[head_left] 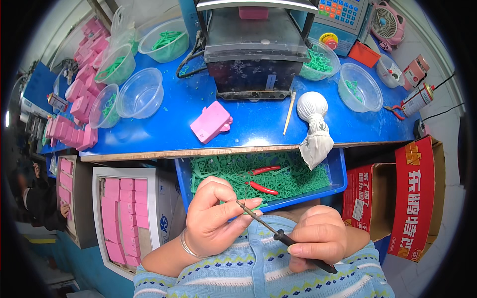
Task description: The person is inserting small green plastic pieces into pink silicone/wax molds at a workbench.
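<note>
My right hand (318, 237) is closed round the black handle of a slim tool with a thin metal shaft (266, 225); its exact kind is unclear. The shaft slants up and left to my left hand (216, 214). There the thumb and fingers pinch close together at the tool's tip, and a small green piece (259, 206) shows by the fingertips. How much of it they hold is hidden. Just beyond my hands, a blue tray (340, 185) is full of green plastic scraps, with red-handled pliers (263, 187) lying on them.
On the blue table (169, 131) lie a pink block (211, 121), a wooden stick (289, 113) and a white cloth-wrapped ball (313, 107). A dark machine (254, 74) stands behind, with clear bowls (141, 93) on both sides. Pink blocks fill a crate (124, 172) at left; red cartons (415, 198) stand right.
</note>
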Tool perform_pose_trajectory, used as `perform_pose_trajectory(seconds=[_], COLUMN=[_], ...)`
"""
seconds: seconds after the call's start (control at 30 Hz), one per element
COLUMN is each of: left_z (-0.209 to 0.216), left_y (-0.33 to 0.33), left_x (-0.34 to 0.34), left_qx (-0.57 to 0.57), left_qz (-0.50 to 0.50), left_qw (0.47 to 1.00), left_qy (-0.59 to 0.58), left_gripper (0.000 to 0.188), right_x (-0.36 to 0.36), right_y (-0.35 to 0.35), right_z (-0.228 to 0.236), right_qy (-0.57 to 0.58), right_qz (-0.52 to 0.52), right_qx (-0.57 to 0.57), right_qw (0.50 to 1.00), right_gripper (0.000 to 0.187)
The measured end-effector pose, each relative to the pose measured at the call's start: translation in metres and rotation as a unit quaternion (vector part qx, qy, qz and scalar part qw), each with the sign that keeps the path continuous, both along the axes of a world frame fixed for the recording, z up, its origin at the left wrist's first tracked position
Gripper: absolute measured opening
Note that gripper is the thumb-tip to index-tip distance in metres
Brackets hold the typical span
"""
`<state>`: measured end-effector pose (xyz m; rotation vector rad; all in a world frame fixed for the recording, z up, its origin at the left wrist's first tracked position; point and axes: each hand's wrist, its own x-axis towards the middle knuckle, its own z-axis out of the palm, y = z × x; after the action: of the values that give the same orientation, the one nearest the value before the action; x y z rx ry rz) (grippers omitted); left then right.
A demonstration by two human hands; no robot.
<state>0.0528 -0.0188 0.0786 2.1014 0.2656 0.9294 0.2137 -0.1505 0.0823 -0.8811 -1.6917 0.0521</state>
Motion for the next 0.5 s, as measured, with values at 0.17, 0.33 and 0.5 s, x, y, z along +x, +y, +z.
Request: perform_pose_trajectory(seconds=[0.17, 0.33, 0.5], left_z=[-0.0010, -0.0017, -0.0012], left_y=[-0.0003, -0.0003, 0.0000], left_x=[0.0000, 0.0006, -0.0011], left_qx=[-0.001, -0.002, -0.006], left_qz=[0.002, 0.002, 0.001], left_qw=[1.000, 1.000, 1.000], left_qy=[-0.002, -0.006, -0.003], left_gripper=[0.033, 0.034, 0.032], right_x=[-0.0005, -0.0012, 0.0048], right_y=[-0.0001, 0.0000, -0.0004], right_z=[0.0000, -0.0011, 0.0025], right_qy=[-0.001, -0.002, -0.001], right_qz=[-0.004, -0.008, 0.018], right_qx=[-0.002, -0.002, 0.005], right_qw=[1.000, 1.000, 1.000], right_gripper=[0.030, 0.030, 0.027])
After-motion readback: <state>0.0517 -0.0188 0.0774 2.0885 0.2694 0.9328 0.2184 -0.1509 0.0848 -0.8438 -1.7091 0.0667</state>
